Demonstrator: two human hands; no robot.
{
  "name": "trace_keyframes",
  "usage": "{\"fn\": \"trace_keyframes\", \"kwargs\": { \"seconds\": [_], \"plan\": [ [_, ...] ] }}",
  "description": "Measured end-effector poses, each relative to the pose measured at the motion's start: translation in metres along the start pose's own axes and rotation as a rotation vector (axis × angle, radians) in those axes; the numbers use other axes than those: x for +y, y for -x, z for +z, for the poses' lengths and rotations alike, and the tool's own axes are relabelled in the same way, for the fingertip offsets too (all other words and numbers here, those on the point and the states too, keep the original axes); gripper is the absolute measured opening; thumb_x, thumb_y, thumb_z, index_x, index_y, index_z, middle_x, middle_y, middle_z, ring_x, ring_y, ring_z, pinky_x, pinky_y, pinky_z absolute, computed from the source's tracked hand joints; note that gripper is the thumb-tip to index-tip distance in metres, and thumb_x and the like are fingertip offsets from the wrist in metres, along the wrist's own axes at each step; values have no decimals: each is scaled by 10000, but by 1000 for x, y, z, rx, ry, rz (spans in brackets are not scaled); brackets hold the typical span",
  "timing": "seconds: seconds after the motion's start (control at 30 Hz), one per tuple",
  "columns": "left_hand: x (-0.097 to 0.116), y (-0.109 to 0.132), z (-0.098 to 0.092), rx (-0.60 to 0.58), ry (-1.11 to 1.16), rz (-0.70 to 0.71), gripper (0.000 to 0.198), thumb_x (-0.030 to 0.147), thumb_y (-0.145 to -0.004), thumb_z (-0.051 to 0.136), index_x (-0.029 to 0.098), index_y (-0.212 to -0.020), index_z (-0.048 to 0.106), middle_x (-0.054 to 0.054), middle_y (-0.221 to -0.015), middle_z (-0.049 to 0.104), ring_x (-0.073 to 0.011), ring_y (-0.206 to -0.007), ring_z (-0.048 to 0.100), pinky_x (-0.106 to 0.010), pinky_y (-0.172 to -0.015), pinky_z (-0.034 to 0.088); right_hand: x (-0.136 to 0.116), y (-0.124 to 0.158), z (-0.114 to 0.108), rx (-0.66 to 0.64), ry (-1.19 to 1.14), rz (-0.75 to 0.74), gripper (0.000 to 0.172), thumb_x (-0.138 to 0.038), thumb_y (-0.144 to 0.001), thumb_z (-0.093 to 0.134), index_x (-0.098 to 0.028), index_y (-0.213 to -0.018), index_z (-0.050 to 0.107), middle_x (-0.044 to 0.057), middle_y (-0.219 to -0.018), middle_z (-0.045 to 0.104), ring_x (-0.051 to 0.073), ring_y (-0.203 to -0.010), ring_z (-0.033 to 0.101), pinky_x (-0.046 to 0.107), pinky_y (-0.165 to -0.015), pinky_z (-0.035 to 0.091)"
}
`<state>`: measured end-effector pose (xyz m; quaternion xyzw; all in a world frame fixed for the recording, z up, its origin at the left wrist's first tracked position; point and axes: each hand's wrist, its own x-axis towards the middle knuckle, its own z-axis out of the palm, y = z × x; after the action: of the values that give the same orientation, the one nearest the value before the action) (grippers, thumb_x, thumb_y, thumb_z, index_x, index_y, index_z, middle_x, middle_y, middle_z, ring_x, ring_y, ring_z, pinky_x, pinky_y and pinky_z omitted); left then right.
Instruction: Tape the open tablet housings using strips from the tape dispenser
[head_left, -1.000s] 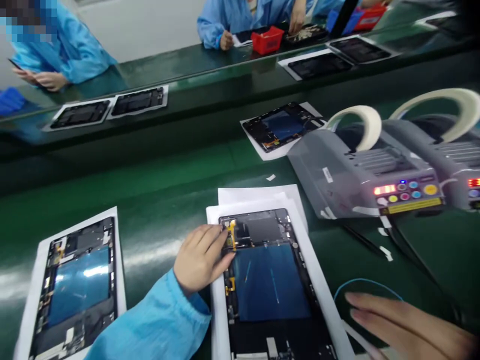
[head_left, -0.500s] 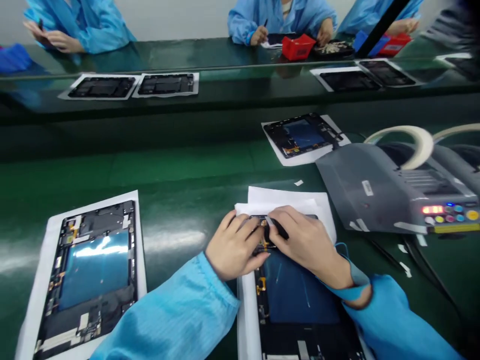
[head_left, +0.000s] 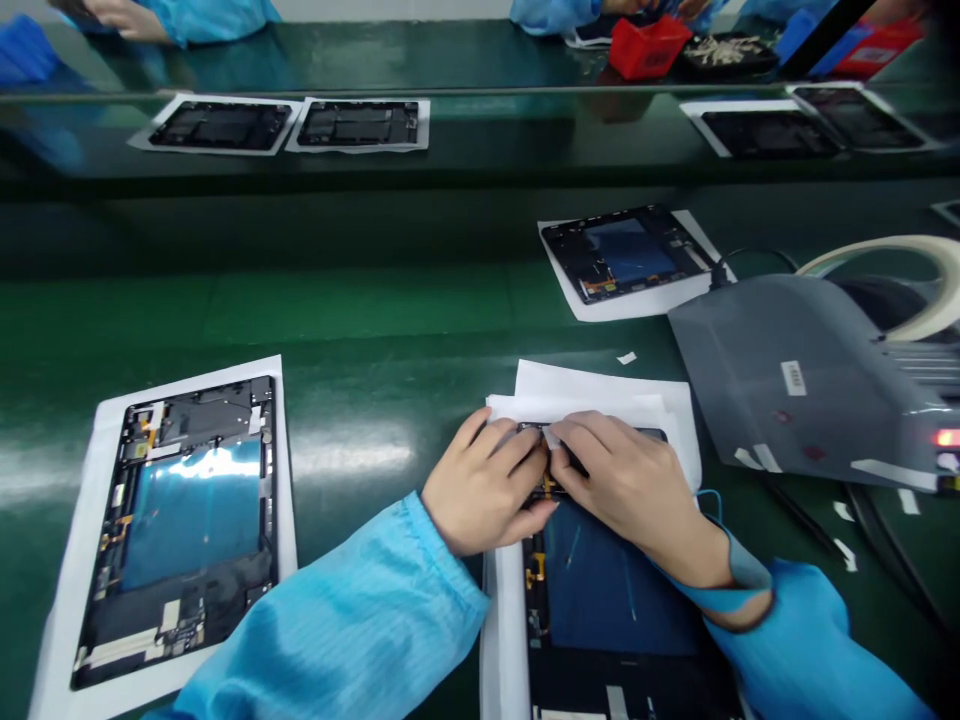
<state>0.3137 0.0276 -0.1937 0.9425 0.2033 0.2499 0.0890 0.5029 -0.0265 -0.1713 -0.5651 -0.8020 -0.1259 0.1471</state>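
Note:
An opened tablet (head_left: 607, 590) lies on white paper in front of me, its flex cables, boards and blue inner panel exposed. My left hand (head_left: 491, 480) rests on its upper left corner, fingers bent and apart, the thumb away from the index finger. At the tablet's top edge, my right hand (head_left: 626, 485) pinches a small whitish strip (head_left: 551, 438) close to the left fingertips. Something dark shows under the right fingers; I cannot make out what. Both hands cover much of the tablet's top end.
To the left, another opened tablet (head_left: 195, 530) lies on paper. A third one (head_left: 630, 255) sits farther back, beside a grey machine (head_left: 810, 390) carrying a tape roll (head_left: 919, 285). More tablets (head_left: 225, 125) lie on the raised shelf. Co-workers' sleeves and a red bin (head_left: 649, 48) are beyond.
The view has tipped down and shifted left, so the scene sits higher and farther right. My right fingers have closed in over the dark object, which shows less; both hands stay at the tablet's top.

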Motion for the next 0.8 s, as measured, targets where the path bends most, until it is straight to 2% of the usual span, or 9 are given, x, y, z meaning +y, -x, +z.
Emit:
{"fn": "trace_keyframes", "kwargs": {
  "seconds": [0.2, 0.4, 0.67, 0.8],
  "plan": [
    [-1, 0, -1, 56, 5, 1, 338, 412, -910, 542, 139, -1053, 680, -84, -1166, 680, -276, -1096, 566, -483, -1096, 347, -3, -5, -3, -27, 6, 0, 93, -146, -909, 521, -157, -905, 613, 38, -843, 637, 167, -754, 566, 303, -623, 370],
    [0, 0, -1, 57, 12, -15, 324, 392, -888, 564, 144, -1060, 680, -77, -1159, 685, -274, -1097, 566, -485, -1109, 339, -6, -6, -6, -68, 49, -22, 125, -157, -917, 508, -158, -905, 632, 40, -825, 625, 167, -731, 548, 308, -602, 360],
    [1, 1, -1, 40, 28, -25, 344, 365, -859, 580, 123, -1085, 677, -85, -1165, 690, -288, -1103, 573, -498, -1111, 347, -18, -11, -14, -229, 149, -77, 149, -46, -827, 507, -114, -870, 632, 72, -771, 562, 188, -699, 519, 299, -480, 320],
    [-1, 1, -3, 35, 32, -27, 338, 356, -868, 551, 119, -1073, 678, -92, -1166, 694, -297, -1103, 582, -501, -1101, 356, -23, -14, -19, -287, 162, -111, 176, -20, -807, 479, -116, -825, 625, 83, -763, 549, 195, -697, 516, 290, -464, 342]
  ]
}}
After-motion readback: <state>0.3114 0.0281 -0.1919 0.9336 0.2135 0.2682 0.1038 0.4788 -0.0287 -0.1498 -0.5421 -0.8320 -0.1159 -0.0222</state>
